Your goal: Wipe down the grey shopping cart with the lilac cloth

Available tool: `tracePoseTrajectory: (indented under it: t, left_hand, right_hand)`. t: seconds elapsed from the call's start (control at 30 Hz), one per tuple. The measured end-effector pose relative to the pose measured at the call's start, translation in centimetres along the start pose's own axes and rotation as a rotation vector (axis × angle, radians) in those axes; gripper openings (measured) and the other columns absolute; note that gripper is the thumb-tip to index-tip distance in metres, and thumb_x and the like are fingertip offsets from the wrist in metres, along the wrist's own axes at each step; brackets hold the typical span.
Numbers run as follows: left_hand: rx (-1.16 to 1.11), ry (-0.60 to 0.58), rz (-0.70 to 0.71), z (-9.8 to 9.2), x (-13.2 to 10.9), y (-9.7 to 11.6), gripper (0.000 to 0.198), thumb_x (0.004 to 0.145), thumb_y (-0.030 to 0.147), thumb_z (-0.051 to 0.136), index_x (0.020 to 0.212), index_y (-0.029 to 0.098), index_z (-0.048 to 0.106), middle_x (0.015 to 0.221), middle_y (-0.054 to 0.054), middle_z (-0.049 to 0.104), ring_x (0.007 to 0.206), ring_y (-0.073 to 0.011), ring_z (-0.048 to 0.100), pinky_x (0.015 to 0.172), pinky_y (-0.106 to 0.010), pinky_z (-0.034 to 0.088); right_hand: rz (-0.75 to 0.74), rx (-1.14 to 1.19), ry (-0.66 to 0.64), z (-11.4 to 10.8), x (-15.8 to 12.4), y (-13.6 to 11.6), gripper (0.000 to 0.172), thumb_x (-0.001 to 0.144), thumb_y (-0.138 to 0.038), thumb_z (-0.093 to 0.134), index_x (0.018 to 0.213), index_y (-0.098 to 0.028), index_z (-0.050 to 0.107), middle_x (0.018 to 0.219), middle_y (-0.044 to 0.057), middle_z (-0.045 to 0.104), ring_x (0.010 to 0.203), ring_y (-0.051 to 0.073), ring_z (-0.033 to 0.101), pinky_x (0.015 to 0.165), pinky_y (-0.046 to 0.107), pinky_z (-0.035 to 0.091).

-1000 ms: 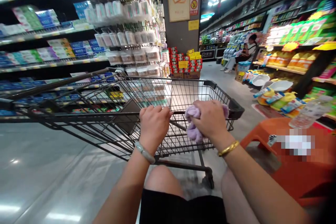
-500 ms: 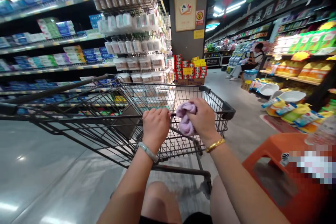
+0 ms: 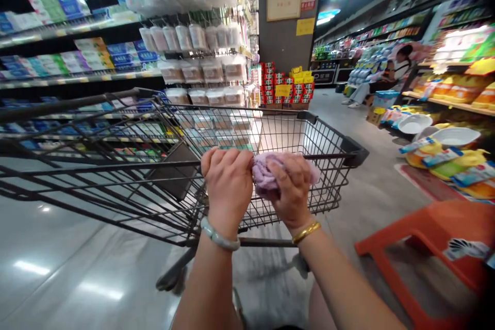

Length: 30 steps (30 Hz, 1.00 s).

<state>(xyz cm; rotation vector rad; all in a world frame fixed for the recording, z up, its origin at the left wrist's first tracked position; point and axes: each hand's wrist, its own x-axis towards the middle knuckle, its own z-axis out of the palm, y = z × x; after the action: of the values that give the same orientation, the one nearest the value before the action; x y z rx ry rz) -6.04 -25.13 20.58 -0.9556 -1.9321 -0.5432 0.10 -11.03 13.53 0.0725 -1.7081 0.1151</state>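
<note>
A dark wire shopping cart (image 3: 328, 185) stands sideways across the view. My left hand (image 3: 227, 185) is closed over its top side rail, with a pale bangle at the wrist. Just to the right, my right hand (image 3: 292, 188) grips a bunched lilac cloth (image 3: 266, 171) wrapped against the same rail. A gold bracelet circles that wrist. The cloth touches or nearly touches the left hand's thumb side. The fingertips of the left hand are hidden behind the rail.
An orange plastic stool (image 3: 436, 221) is close on the right. Stocked shelves (image 3: 69, 80) line the left, and hanging packs (image 3: 185, 38) stand behind the cart. Yellow bottles and white basins (image 3: 415, 124) sit along the right aisle. Farther back, a person (image 3: 394, 72) is seated.
The right hand has wrapped the cloth onto the rail, its fingers now spread over it. The left hand still holds the rail. The view has shifted, and the cart's basket appears nearer.
</note>
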Motion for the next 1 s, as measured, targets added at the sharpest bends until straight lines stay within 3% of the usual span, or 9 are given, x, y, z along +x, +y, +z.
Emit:
tracePoseTrajectory:
  t: [0.1, 0.3, 0.5, 0.7, 0.8, 0.9, 1.0]
  left_hand:
    - [-0.002, 0.03, 0.009, 0.7, 0.0, -0.1, 0.014, 0.097, 0.024, 0.057, 0.089, 0.026, 0.068, 0.082, -0.001, 0.069, 0.09, -0.025, 0.056, 0.102, -0.043, 0.033]
    - [0.037, 0.076, 0.012, 1.6, 0.2, -0.3, 0.026, 0.101, 0.039, 0.054, 0.081, 0.026, 0.063, 0.077, -0.002, 0.067, 0.086, -0.0256, 0.052, 0.092, -0.043, 0.032]
    - [0.003, 0.081, -0.007, 1.8, 0.3, -0.1, 0.029, 0.1, 0.043, 0.054, 0.079, 0.026, 0.063, 0.079, -0.003, 0.067, 0.085, -0.0265, 0.051, 0.094, -0.046, 0.031]
    - [0.01, 0.087, 0.0, 2.0, 0.2, -0.3, 0.031, 0.101, 0.045, 0.052, 0.079, 0.027, 0.063, 0.077, -0.004, 0.064, 0.086, -0.0265, 0.05, 0.093, -0.047, 0.03]
    - [0.007, 0.069, -0.009, 1.9, 0.2, -0.2, 0.031, 0.101, 0.046, 0.052, 0.08, 0.027, 0.064, 0.077, -0.003, 0.064, 0.086, -0.0266, 0.051, 0.094, -0.047, 0.03]
    - [0.003, 0.042, -0.023, 1.7, 0.3, -0.2, 0.032, 0.102, 0.046, 0.05, 0.08, 0.028, 0.064, 0.079, -0.004, 0.065, 0.087, -0.0273, 0.052, 0.093, -0.048, 0.03]
    - [0.001, 0.026, -0.023, 1.4, 0.3, -0.3, 0.032, 0.102, 0.048, 0.049, 0.081, 0.029, 0.065, 0.081, -0.005, 0.066, 0.088, -0.0281, 0.052, 0.093, -0.049, 0.03]
  right_hand:
    - [0.02, 0.018, 0.057, 0.4, -0.8, 0.4, 0.032, 0.092, -0.032, 0.068, 0.124, -0.03, 0.065, 0.121, 0.007, 0.065, 0.119, 0.028, 0.055, 0.107, 0.048, 0.05]
    - [-0.185, -0.006, -0.137, 0.3, -4.6, 0.9, 0.012, 0.091, -0.019, 0.071, 0.098, -0.028, 0.07, 0.104, -0.001, 0.071, 0.107, 0.02, 0.057, 0.096, 0.038, 0.05]
    - [-0.113, -0.001, -0.059, 0.4, -2.0, 0.4, 0.014, 0.092, -0.02, 0.071, 0.103, -0.029, 0.071, 0.114, 0.002, 0.067, 0.113, 0.021, 0.054, 0.098, 0.04, 0.051]
    - [-0.215, -0.006, -0.182, 0.9, -5.5, 0.1, 0.009, 0.092, -0.026, 0.073, 0.099, -0.03, 0.072, 0.105, -0.003, 0.072, 0.106, 0.019, 0.055, 0.089, 0.039, 0.045]
    - [-0.164, 0.0, -0.203, 0.4, -4.3, -0.4, 0.002, 0.093, -0.027, 0.071, 0.094, -0.029, 0.072, 0.107, -0.003, 0.072, 0.106, 0.018, 0.055, 0.089, 0.037, 0.045]
    - [-0.149, -0.007, -0.114, 0.3, -1.8, -0.8, 0.005, 0.093, -0.025, 0.07, 0.096, -0.03, 0.072, 0.114, -0.003, 0.071, 0.112, 0.018, 0.054, 0.097, 0.038, 0.045]
    - [-0.183, -0.024, -0.118, 0.8, -2.0, -0.9, 0.009, 0.094, -0.025, 0.069, 0.1, -0.032, 0.072, 0.115, -0.004, 0.071, 0.114, 0.019, 0.054, 0.098, 0.038, 0.043]
